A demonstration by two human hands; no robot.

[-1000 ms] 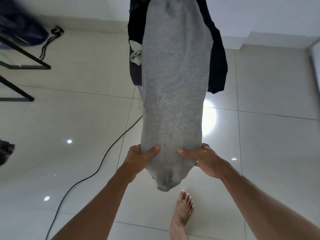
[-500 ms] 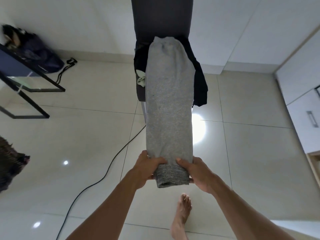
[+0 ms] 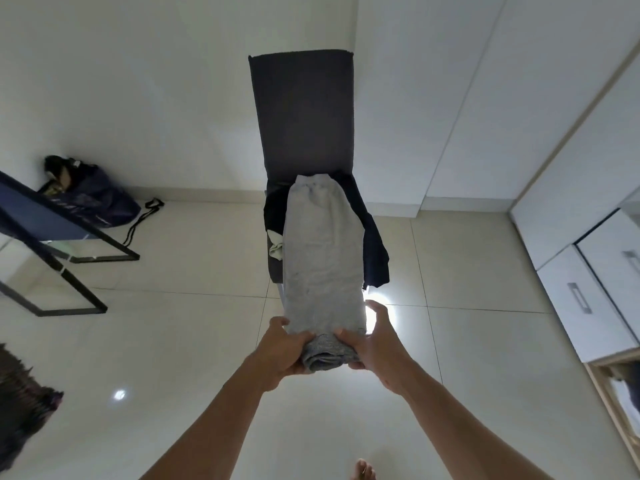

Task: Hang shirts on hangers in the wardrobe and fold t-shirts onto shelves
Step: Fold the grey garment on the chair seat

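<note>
On the chair seat: grey t-shirt (image 3: 322, 258) lying lengthwise over dark clothes (image 3: 374, 258).
Left hand (image 3: 284, 348): fingers curled round the rolled near end.
Right hand (image 3: 374, 344): fingers clamped on it likewise.

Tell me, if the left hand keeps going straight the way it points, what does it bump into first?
The left hand already grips the rolled end of the grey folded t-shirt. Going straight on, it would probably meet the dark upholstered chair that the shirt lies on, though depth is unclear.

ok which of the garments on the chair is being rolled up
The grey t-shirt, the top one, its near end rolled between both hands. The dark garment and the pale green one lie untouched beneath it.
</note>
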